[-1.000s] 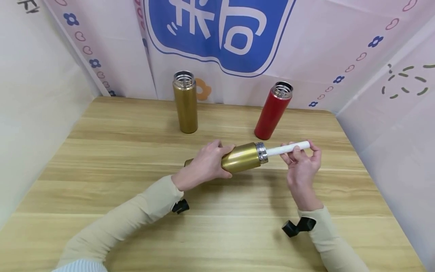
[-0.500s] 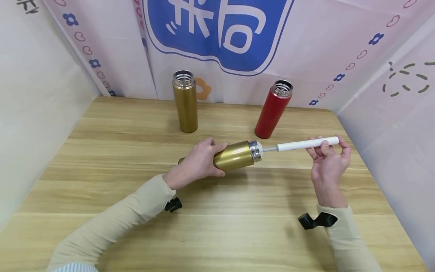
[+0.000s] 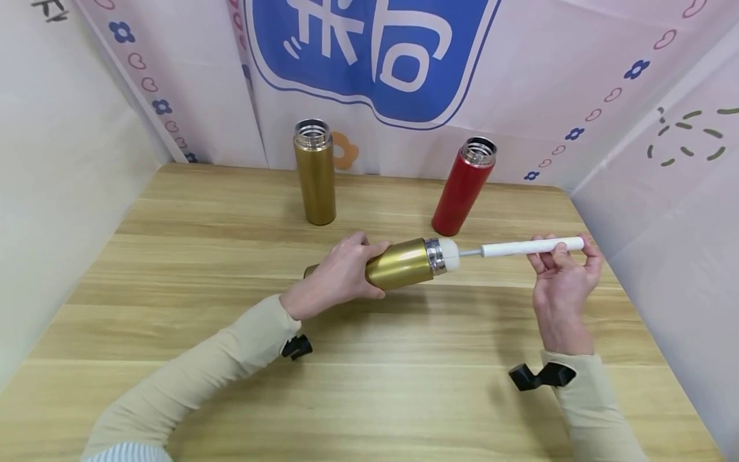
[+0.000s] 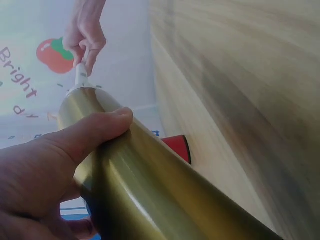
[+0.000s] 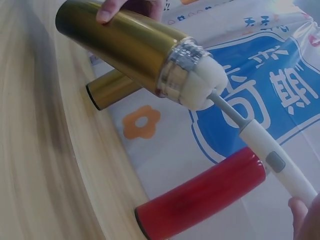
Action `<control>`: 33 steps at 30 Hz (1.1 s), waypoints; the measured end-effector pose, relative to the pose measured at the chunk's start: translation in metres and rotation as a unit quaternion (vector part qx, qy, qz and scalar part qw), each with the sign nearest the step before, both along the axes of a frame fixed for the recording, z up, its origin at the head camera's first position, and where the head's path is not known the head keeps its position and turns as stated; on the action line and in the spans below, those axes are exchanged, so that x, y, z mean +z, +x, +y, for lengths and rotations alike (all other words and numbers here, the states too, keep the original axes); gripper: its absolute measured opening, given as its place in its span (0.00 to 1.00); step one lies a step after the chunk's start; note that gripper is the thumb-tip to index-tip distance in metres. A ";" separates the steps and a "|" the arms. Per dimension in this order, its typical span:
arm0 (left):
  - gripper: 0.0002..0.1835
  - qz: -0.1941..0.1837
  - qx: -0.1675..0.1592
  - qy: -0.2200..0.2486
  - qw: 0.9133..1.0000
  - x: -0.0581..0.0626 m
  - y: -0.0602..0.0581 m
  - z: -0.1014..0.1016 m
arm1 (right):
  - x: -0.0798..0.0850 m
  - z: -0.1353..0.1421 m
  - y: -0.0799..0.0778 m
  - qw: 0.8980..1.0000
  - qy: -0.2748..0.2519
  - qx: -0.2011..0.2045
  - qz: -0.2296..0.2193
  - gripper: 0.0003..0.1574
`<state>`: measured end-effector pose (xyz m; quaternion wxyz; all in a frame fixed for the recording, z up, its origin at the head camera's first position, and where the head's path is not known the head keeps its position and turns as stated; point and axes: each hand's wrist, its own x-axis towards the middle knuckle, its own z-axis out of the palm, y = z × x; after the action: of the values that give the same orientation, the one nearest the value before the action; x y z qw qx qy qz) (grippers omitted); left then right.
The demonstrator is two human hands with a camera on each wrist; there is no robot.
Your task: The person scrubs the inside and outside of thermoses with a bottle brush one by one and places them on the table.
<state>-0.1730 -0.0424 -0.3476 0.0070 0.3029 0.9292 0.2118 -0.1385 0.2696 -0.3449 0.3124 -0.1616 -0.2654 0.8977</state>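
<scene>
Gold bottle [image 3: 401, 264] tipped sideways, mouth rightward, brush [image 3: 510, 248] roughly in line.

Glossy metallic bottle [image 3: 402, 264], smooth wood-grained table [image 3: 392, 391]

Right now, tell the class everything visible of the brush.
The brush has a white, plastic-looking handle with a grey patch, a thin grey rod and a white, sponge-like head. The head bulges from the mouth of the gold bottle in the left hand; any part inside is hidden. The brush lies roughly in line with that bottle, above the table. The right hand pinches the handle near its far end.
</scene>
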 end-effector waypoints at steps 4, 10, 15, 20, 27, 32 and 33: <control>0.42 0.001 0.007 0.002 1.000 0.002 0.000 0.001 | -0.002 -0.008 -0.002 1.000 -0.004 0.002 -0.013 0.17; 0.41 -0.008 0.014 0.007 1.000 0.004 0.000 0.003 | -0.003 -0.018 -0.002 0.999 -0.006 0.017 -0.033 0.16; 0.41 0.001 0.019 0.000 1.000 0.002 0.000 0.004 | -0.006 -0.022 -0.003 0.999 -0.006 0.016 -0.033 0.17; 0.40 0.013 0.018 -0.003 1.000 0.001 -0.001 0.005 | -0.007 -0.028 -0.003 0.999 0.001 0.023 -0.031 0.16; 0.41 0.013 -0.003 -0.011 1.000 0.003 0.003 0.020 | -0.013 -0.066 -0.003 0.995 0.070 0.070 -0.028 0.17; 0.42 0.018 0.004 -0.014 1.000 0.001 0.004 0.024 | -0.017 -0.084 -0.005 0.992 0.104 0.066 -0.032 0.19; 0.42 0.019 0.004 -0.012 1.000 0.000 0.004 0.024 | -0.018 -0.085 -0.005 0.991 0.107 0.069 -0.037 0.19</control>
<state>-0.1694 -0.0184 -0.3473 -0.0074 0.3032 0.9328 0.1948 -0.1438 0.1851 -0.3627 0.2555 -0.1414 -0.3820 0.8768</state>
